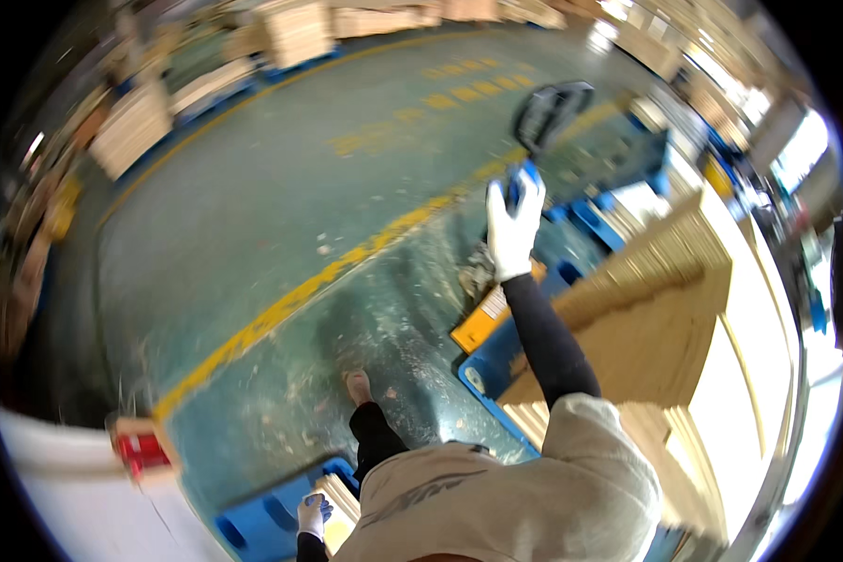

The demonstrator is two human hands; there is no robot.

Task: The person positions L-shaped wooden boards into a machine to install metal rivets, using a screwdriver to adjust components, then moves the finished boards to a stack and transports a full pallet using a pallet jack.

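Boards [343, 506], flat, pale, beside left hand [313, 515], grip unclear; right hand [513, 225], white-gloved, clasps blurred black oval-headed tool [545, 114].

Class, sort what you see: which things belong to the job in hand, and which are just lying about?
Likely the job:
- black looped thing, at the right hand
- boards, beside the left hand

Apparently lying about:
- red object
- distant board stack
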